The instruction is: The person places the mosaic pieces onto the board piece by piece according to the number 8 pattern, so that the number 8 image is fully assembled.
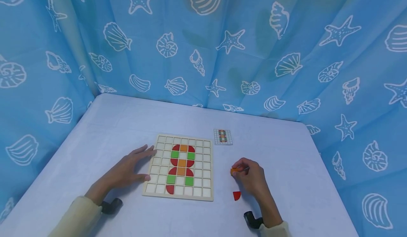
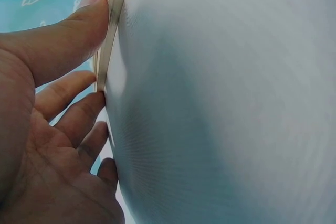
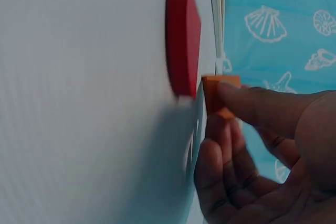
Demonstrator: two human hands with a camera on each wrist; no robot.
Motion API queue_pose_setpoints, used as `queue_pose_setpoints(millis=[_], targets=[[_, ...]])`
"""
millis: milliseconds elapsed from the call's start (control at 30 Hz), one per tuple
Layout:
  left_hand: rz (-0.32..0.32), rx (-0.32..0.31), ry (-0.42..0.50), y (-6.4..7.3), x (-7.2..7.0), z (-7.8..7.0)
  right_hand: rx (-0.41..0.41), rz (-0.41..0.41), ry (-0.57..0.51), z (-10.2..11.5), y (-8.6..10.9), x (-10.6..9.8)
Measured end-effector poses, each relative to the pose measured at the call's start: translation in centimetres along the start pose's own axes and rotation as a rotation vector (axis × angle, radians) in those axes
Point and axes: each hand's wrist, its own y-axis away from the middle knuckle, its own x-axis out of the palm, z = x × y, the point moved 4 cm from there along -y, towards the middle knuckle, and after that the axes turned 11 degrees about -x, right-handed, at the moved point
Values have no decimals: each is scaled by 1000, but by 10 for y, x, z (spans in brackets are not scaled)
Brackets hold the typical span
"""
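My left hand [image 1: 124, 171] lies at the left edge of a gridded wooden board [image 1: 207, 194], its thumb and fingers spread and touching the rim. On the board, red rounded tiles [image 1: 170, 189], green square tiles [image 1: 189, 181] and orange square tiles [image 1: 181, 171] form a figure. To the right of the board, my right hand [image 1: 252, 178] pinches an orange square tile [image 3: 212, 95] between thumb and fingers, close to the tabletop. A loose red quarter-round tile [image 1: 236, 195] lies just in front of that hand; the right wrist view shows this red tile [image 3: 184, 40] side-on.
A small pattern card [image 1: 223, 137] lies beyond the board's upper right corner. White cloth covers the table [image 1: 286, 141]. A blue curtain [image 1: 203, 53] with white shell drawings stands behind and along both sides. Black wrist devices [image 1: 112, 206] show at both sleeves.
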Motion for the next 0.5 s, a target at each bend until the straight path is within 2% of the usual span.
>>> queue_pose_setpoints(millis=[400, 500], targets=[[-3, 7, 2, 1, -1, -1, -125, 36, -188, 46, 18, 37], [-2, 8, -6, 2, -1, -2, -152, 73, -224, 57, 23, 47]])
